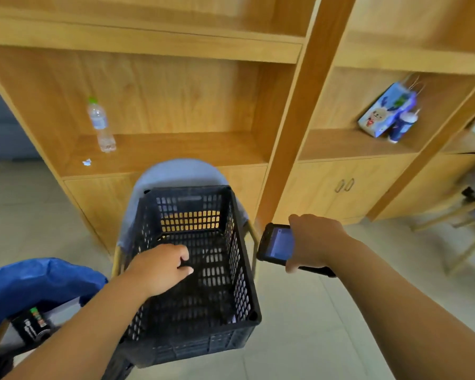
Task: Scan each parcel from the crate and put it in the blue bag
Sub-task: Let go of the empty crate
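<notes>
From the head camera, the black crate (pixel 203 270) sits on a chair with a pale blue back (pixel 176 171), its long axis running away from the person toward the wooden shelf unit (pixel 176 100). Its open top faces up, and no parcel can be made out through the dark, perforated inside. The left hand (pixel 159 267) hangs over the crate's near left part, fingers curled in loosely with nothing visible between them. The right hand (pixel 313 242) is just right of the crate's far corner, fingers wrapped around a black scanner (pixel 276 244) whose lit screen faces up and whose long axis points left toward the crate.

The blue bag (pixel 33 283) lies low on the left, near the crate's near left corner, with a black package (pixel 33 325) showing at its mouth under the left forearm. Bare pale floor opens on the right of the crate and ahead on the left.

On the shelf stand a clear water bottle (pixel 100 124) and, in the right bay, a blue gift bag (pixel 387 111) with a blue cup (pixel 402 127) just beside it. The view is blurred at the right edge.
</notes>
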`<control>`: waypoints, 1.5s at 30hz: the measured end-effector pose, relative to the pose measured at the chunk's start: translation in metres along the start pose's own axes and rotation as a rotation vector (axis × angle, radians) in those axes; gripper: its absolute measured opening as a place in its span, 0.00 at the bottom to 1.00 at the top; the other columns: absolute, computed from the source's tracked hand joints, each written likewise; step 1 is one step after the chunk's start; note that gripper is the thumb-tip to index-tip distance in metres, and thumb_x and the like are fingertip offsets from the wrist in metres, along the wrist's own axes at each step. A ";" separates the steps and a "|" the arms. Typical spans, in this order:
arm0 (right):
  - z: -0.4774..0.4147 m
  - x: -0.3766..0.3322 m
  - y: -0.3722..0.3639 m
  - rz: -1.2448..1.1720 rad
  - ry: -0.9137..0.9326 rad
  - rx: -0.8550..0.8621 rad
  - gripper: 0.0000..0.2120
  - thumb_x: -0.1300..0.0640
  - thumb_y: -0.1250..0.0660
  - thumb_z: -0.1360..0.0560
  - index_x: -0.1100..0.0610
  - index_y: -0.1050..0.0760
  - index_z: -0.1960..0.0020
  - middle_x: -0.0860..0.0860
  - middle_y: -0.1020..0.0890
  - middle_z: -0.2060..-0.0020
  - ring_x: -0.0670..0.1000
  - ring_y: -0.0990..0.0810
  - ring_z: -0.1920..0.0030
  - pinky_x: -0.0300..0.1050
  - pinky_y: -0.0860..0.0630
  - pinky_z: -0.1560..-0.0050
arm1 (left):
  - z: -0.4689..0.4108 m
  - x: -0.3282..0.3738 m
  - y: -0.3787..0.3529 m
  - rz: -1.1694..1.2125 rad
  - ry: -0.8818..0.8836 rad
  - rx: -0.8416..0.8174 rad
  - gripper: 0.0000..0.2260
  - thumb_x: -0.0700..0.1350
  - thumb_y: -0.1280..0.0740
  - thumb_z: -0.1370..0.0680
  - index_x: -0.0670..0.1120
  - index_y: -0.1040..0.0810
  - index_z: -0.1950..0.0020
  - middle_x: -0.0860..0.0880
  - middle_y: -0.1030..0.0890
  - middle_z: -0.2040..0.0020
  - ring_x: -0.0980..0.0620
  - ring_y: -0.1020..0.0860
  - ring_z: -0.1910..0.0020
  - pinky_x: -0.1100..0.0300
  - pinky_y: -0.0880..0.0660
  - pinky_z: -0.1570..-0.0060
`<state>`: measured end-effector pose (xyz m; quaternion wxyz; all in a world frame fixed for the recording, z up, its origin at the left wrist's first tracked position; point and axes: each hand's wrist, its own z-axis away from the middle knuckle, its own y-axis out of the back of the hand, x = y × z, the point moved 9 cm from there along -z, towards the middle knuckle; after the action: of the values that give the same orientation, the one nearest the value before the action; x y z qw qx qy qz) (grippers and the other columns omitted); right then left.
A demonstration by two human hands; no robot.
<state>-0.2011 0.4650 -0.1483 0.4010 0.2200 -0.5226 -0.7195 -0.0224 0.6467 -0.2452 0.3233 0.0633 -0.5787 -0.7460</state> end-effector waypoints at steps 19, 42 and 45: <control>-0.044 0.269 0.099 -0.142 -0.209 0.298 0.31 0.36 0.25 0.45 0.47 0.34 0.49 0.43 0.27 0.61 0.46 0.27 0.61 0.42 0.31 0.68 | -0.197 0.233 0.110 -0.226 -0.222 0.141 0.14 0.59 0.40 0.22 0.53 0.29 0.40 0.54 0.25 0.48 0.53 0.25 0.50 0.57 0.28 0.53; -0.241 0.496 0.254 -0.504 0.015 0.962 0.35 0.36 0.26 0.43 0.50 0.30 0.42 0.44 0.31 0.53 0.50 0.27 0.52 0.44 0.31 0.62 | -0.395 0.393 0.236 -0.260 -0.050 0.441 0.11 0.57 0.41 0.22 0.55 0.26 0.43 0.56 0.23 0.50 0.55 0.24 0.53 0.61 0.26 0.59; -0.286 0.521 0.282 -0.532 -0.049 0.988 0.33 0.34 0.28 0.43 0.50 0.30 0.45 0.46 0.29 0.54 0.50 0.26 0.54 0.46 0.27 0.62 | -0.436 0.402 0.263 -0.254 -0.064 0.469 0.12 0.58 0.41 0.22 0.55 0.26 0.43 0.56 0.23 0.49 0.55 0.24 0.53 0.60 0.25 0.58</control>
<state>-0.1961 -0.1572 0.0648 0.0425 0.4891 -0.7333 -0.4703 -0.0251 0.0327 -0.0359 0.1853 0.1847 -0.7330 -0.6279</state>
